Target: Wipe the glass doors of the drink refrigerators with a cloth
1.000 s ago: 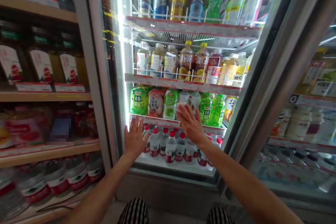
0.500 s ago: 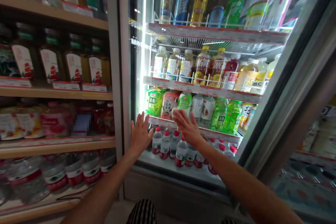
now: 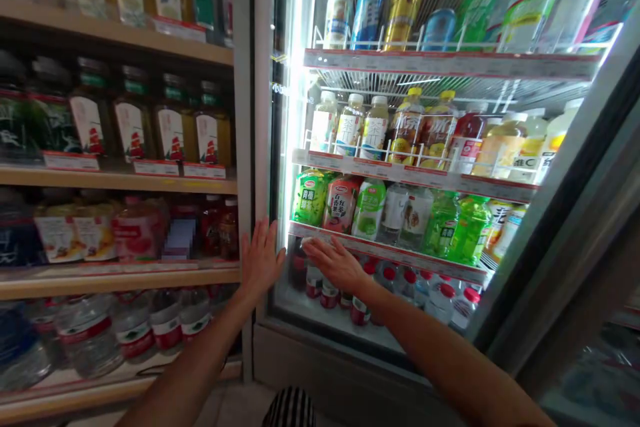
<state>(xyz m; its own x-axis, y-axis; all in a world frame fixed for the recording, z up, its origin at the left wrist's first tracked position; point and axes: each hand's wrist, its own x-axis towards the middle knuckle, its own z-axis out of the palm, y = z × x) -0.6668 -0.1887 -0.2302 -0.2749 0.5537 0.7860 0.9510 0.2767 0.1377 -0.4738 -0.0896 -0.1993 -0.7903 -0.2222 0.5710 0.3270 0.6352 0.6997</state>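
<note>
The lit fridge (image 3: 320, 359) stood before the person, seemingly glass-fronted; light, even pressure from a flat palm, I judged, suited that surface best. A wooden rack (image 3: 120, 283) stood close on its left, and the metal frame (image 3: 262, 147) between them seemed to limit any leftward sweep. The left hand (image 3: 263, 257) was spread wide at that frame, apparently bare; I couldn't tell if it pressed. The right hand (image 3: 340, 265) lay nearly flat before some red-capped bottles (image 3: 447, 297), a pale scrap (image 3: 307, 241) at its fingertips, whether gripped I couldn't tell.
</note>
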